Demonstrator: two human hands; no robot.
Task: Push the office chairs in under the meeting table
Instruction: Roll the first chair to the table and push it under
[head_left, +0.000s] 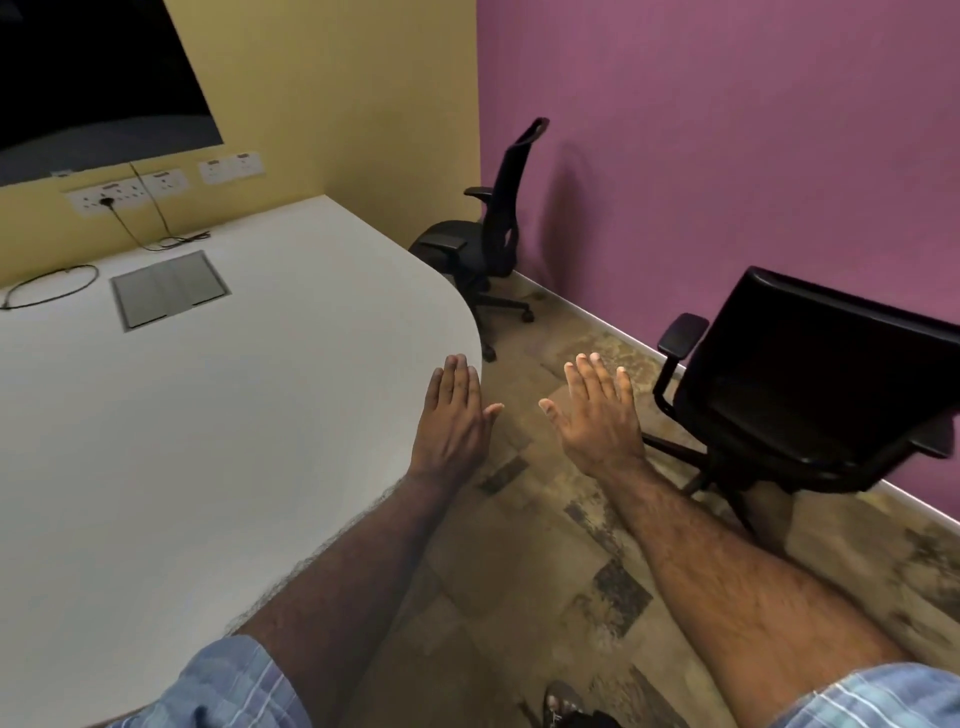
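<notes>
Both hands, left (454, 415) and right (602, 415), hover flat-fingered and released, holding nothing, beside the white desk (218, 415). Near chair (810, 384) stands out by the purple wall; far chair (483, 244) sits nearer the desk corner. Each probably rolls easily on casters; push at the stiff backrest top.

White meeting table and patterned floor, with what rests on them.

I see the white meeting table (218, 415) with a rounded corner; a grey flap panel (169, 288) is set in its top, and black cables (57, 286) lie on it near the yellow wall. On the brown patterned carpet floor (545, 545) stand two black office chairs: the far chair (485, 244) just beside the table corner, the near chair (810, 384) by the purple wall, apart from the table.
</notes>
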